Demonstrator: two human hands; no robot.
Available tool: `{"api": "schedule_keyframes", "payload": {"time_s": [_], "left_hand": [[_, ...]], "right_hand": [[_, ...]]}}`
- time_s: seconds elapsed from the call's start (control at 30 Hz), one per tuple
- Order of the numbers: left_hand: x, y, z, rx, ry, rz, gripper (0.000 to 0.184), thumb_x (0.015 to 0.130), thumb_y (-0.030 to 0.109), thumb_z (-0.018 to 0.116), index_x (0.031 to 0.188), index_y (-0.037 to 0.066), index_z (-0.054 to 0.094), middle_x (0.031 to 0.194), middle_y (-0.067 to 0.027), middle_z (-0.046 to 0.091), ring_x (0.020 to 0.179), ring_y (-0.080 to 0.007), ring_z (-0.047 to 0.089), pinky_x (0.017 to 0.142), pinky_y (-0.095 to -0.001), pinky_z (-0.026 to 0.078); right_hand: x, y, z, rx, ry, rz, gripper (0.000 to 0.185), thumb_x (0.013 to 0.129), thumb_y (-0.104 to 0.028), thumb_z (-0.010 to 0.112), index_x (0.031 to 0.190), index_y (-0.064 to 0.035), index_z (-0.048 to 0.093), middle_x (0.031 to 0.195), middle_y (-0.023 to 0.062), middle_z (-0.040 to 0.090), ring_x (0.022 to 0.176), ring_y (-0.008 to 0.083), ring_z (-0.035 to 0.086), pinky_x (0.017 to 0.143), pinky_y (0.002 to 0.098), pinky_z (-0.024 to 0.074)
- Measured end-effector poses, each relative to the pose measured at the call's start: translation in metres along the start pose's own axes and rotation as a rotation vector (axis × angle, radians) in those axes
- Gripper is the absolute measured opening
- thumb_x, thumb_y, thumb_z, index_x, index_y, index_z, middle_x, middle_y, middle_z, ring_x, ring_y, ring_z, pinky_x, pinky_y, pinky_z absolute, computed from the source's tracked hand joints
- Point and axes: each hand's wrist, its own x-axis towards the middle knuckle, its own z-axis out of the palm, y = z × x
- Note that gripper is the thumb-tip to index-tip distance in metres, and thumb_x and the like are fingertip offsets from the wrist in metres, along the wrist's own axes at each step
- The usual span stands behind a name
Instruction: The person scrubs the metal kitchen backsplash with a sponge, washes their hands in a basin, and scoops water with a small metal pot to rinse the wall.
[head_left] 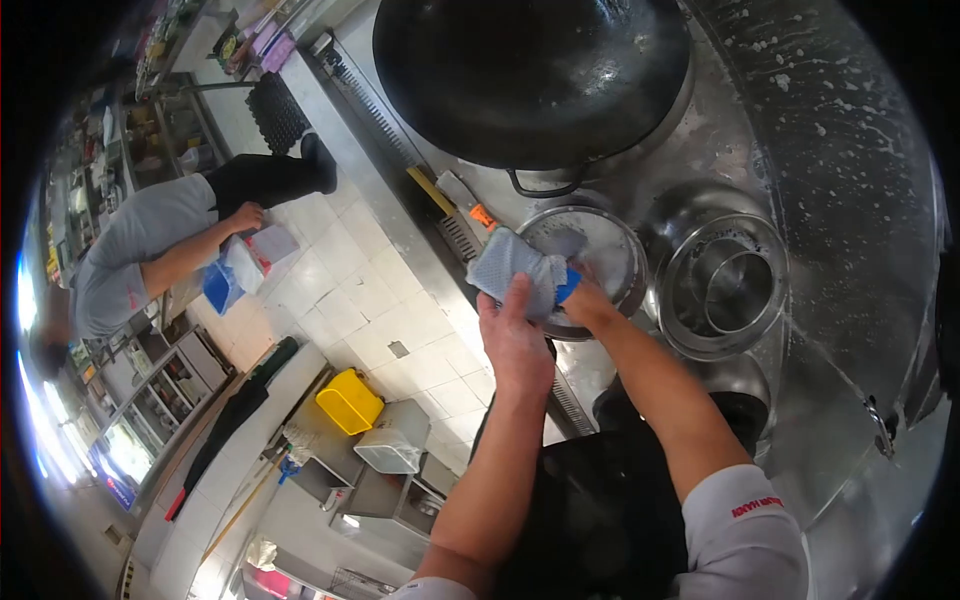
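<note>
A folded grey-blue cloth (pixel 517 272) is held above the near left side of a round pan (pixel 628 235) with pale, wet-looking contents. My left hand (pixel 517 345) grips the cloth from below, its thumb pressed over the near face. At the cloth's right edge my right hand (pixel 588 300) is closed around a small blue item (pixel 568 285); its fingers are partly hidden, and I cannot tell whether the blue item is part of the cloth. Just beyond the cloth lies a tool with an orange part (pixel 482 215), beside a yellow handle (pixel 430 190).
A large black wok (pixel 530 90) stands on the metal counter beyond the pan. Stacked steel bowls (pixel 720 285) sit to the right. A slotted drain (pixel 370 100) runs along the counter's left edge. Across the tiled floor (pixel 370 285), another person (pixel 150 240) bends, holding a plastic container.
</note>
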Motion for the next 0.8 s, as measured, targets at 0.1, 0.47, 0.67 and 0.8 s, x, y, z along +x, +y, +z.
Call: {"api": "schedule_keyframes", "payload": {"time_s": [0.1,0.47,0.67,0.8], "left_hand": [[0.007,0.006,-0.009,-0.089,-0.004,0.04,0.047,0.085,0.005,0.06,0.13,0.003,0.047,0.119,-0.0097,0.057,0.11,-0.0217,0.055,0.1,-0.0348,0.041],[-0.001,-0.026,-0.008,0.161,0.042,0.089,0.075,0.079,0.003,0.05,0.15,0.007,0.027,0.135,-0.0124,0.041,0.122,-0.0243,0.044,0.104,-0.0327,0.035],[0.0,-0.051,-0.011,-0.048,-0.061,-0.327,0.046,0.095,0.019,0.039,0.14,0.013,0.046,0.103,-0.0032,0.055,0.088,-0.0189,0.059,0.073,-0.038,0.048],[-0.014,-0.066,0.014,-0.273,-0.226,-0.528,0.042,0.098,0.033,0.048,0.132,0.011,0.053,0.111,-0.0039,0.063,0.099,-0.0184,0.059,0.087,-0.0372,0.047]], "right_hand": [[-0.022,-0.004,-0.063,0.194,0.053,0.071,0.025,0.083,-0.018,0.061,0.106,-0.0068,0.059,0.126,0.0159,0.063,0.12,0.0365,0.056,0.108,0.0471,0.0386],[-0.071,0.0,-0.193,0.666,0.516,0.152,0.019,0.089,-0.012,0.052,0.105,-0.0009,0.047,0.131,0.0219,0.06,0.113,0.0386,0.06,0.1,0.0397,0.0444],[-0.088,-0.02,-0.219,0.795,0.446,0.298,0.019,0.092,-0.012,0.051,0.107,-0.001,0.048,0.135,0.0216,0.057,0.116,0.0409,0.06,0.102,0.0415,0.0435],[-0.09,-0.038,-0.213,0.754,0.414,0.164,0.022,0.091,-0.011,0.053,0.11,-0.0012,0.048,0.143,0.0199,0.051,0.128,0.0446,0.051,0.106,0.0435,0.0413]]}}
